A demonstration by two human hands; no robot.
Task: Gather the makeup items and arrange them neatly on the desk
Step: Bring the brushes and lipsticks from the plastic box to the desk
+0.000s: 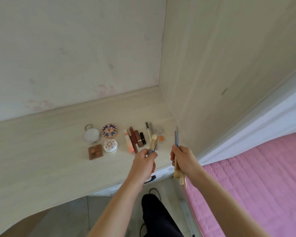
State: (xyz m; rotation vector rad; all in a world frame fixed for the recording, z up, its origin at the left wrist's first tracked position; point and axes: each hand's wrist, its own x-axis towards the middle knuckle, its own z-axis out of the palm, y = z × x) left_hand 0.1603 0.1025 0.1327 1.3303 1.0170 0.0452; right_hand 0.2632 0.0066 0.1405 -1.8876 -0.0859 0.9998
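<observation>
Your left hand has its grip closed round 2 or so brushes, bristle ends up, held just above the desk in front of the row of lipsticks. Your right hand is curled round a second bundle of brushes, grey ends pointing at the wall and wooden ends hanging below your fist, out past the desk edge and beside the pink bed. The count in that bundle is hard to read, as the handles blur together.

The main risk is that right-hand bundle: hold it loosely and 1 handle may slide out downward and fall off the desk to the floor or bed.

Lowering the left hand could also knock the lipsticks or the thin pencils behind it, and round tubes will likely roll out of line.

The mirror, 2 round compacts and brown palette sit well apart on the left and look safe.
</observation>
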